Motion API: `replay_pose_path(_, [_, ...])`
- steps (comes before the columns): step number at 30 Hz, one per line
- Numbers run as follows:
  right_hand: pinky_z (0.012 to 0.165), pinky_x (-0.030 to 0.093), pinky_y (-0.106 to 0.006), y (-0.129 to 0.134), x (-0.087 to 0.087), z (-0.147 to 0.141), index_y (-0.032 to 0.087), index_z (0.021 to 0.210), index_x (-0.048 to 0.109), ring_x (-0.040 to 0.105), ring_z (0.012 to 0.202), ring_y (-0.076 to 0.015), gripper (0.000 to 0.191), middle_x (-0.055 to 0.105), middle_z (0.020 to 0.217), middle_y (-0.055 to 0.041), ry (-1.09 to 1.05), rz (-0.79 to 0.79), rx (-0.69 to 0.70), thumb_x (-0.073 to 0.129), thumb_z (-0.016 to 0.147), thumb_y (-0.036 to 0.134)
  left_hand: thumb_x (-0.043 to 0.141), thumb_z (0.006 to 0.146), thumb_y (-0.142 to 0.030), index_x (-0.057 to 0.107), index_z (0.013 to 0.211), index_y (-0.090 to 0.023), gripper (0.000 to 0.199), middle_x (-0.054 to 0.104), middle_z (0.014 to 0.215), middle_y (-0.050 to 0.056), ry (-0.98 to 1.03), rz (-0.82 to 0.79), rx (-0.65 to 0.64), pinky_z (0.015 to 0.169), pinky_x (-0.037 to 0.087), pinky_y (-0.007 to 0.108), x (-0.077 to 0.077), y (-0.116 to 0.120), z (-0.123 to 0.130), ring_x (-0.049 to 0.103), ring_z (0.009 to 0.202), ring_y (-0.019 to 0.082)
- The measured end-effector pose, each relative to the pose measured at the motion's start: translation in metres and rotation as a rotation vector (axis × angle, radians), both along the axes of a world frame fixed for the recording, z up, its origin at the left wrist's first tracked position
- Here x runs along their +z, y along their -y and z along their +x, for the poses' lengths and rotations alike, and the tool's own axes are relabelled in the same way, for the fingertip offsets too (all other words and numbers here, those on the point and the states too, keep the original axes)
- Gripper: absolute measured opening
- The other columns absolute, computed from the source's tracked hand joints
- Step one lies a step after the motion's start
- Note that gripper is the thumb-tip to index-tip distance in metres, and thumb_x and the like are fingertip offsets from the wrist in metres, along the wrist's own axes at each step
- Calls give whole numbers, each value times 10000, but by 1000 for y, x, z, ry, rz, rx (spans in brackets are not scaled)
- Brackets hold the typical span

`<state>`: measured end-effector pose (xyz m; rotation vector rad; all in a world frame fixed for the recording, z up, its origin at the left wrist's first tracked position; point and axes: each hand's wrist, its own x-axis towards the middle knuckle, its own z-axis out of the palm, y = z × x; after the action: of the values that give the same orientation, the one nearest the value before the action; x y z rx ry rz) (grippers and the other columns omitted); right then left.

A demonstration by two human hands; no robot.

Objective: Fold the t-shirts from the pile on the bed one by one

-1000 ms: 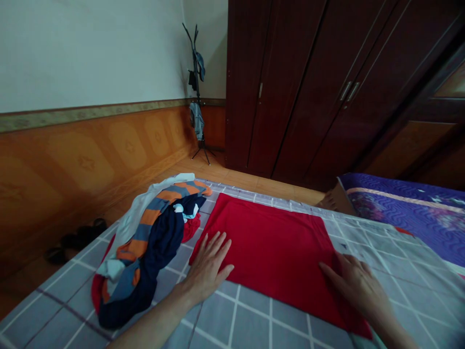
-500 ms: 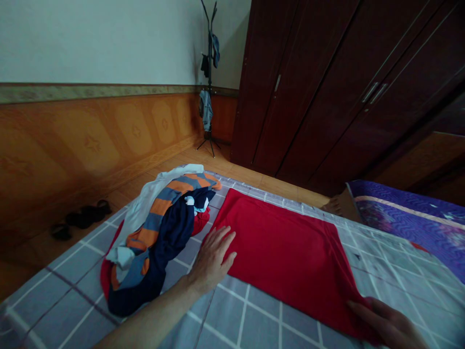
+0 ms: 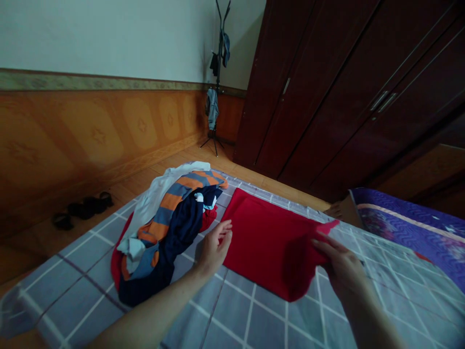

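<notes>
A red garment (image 3: 261,237), folded into a rectangle, lies on the checked bed sheet (image 3: 265,320); its exact kind does not show. My right hand (image 3: 339,259) is closed on its right end, which is raised and bent over towards the left. At the garment's left edge is my left hand (image 3: 212,247), fingers loosely curled and a gap between them and the thumb, with nothing visible in it. Left of that hand lies a heap of clothes: a navy garment (image 3: 181,232), an orange and grey striped one (image 3: 162,211) and a whitish one (image 3: 148,198).
A dark wooden wardrobe (image 3: 308,87) stands beyond the bed. In the corner is a coat rack (image 3: 219,63) with a few things hung on it. Black footwear (image 3: 85,208) lies on the floor at left. A purple quilted cover (image 3: 407,218) is at the right.
My right hand has lifted the garment's right end and carried it up and leftward. My left hand's fingers have gone from lying flat on the cloth to curled at its edge.
</notes>
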<state>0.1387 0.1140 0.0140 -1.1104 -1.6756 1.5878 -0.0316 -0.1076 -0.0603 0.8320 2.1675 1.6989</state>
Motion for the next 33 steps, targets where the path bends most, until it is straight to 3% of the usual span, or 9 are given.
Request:
replay_pose_path(2, [468, 487, -275, 19, 4, -45, 87, 1077, 621, 613, 519, -180, 549, 696, 705, -55, 37, 83, 78, 681, 596, 344, 407, 918, -388, 514, 1228, -193, 382, 656, 1135, 72, 116, 46, 4, 895, 513, 298, 2, -1, -3, 638, 1017, 175])
replay_pose_path(4, [537, 498, -287, 47, 0, -87, 53, 1216, 547, 648, 629, -201, 545, 711, 818, -91, 250, 380, 263, 534, 733, 307, 348, 932, -421, 492, 1238, -161, 426, 666, 1099, 97, 243, 100, 5, 856, 531, 312, 3, -2, -9, 653, 982, 190])
replay_pose_path(6, [652, 498, -283, 81, -10, -117, 103, 1168, 598, 662, 792, -214, 469, 708, 964, -102, 303, 475, 349, 518, 717, 200, 289, 946, -435, 468, 1254, -141, 462, 663, 1098, 121, 339, 135, 18, 825, 539, 334, 3, -2, -15, 654, 979, 210])
replay_pose_path(10, [721, 451, -278, 138, -28, -136, 208, 1009, 664, 656, 860, -225, 295, 715, 930, -58, 412, 644, 497, 524, 752, 170, 399, 917, -444, 540, 1187, -157, 419, 613, 1207, 120, 263, 117, 127, 967, 439, 363, 0, -3, -24, 562, 1145, 240])
replay_pose_path(15, [664, 412, -245, 150, -32, -119, 179, 1034, 606, 643, 854, -196, 271, 690, 977, -60, 528, 890, 594, 468, 805, 137, 560, 826, -466, 543, 1150, -148, 454, 666, 1069, 116, 281, 182, 104, 908, 455, 357, -6, -4, -25, 619, 1023, 246])
replay_pose_path(20, [749, 442, -285, 147, -37, -96, 121, 1208, 538, 595, 876, -216, 488, 656, 975, -84, 475, 1091, 657, 497, 723, 75, 611, 786, -465, 524, 1151, -130, 503, 680, 944, 94, 361, 238, 88, 820, 485, 323, -6, -5, -24, 646, 909, 222])
replay_pose_path(24, [806, 458, -383, 140, -47, -60, 127, 1243, 541, 550, 897, -261, 519, 629, 1018, -113, 489, 1373, 584, 507, 730, 58, 646, 762, -378, 503, 1201, -118, 530, 676, 932, 86, 306, 161, 90, 811, 494, 322, -11, -7, -25, 649, 883, 209])
replay_pose_path(27, [888, 436, -448, 124, -55, -27, 121, 1194, 579, 498, 1040, -308, 466, 593, 1134, -143, 492, 1524, 493, 490, 745, 32, 634, 720, -170, 512, 1205, -130, 502, 663, 1046, 101, 170, 84, 82, 878, 482, 319, -15, -8, -26, 626, 1004, 211])
replay_pose_path(33, [796, 493, -384, 94, -67, 10, 93, 1195, 556, 509, 967, -272, 434, 576, 1099, -147, 530, 1460, 415, 496, 767, 54, 458, 724, -20, 538, 1148, -114, 441, 673, 1062, 98, 24, -31, 70, 830, 500, 258, 0, -3, -31, 645, 970, 168])
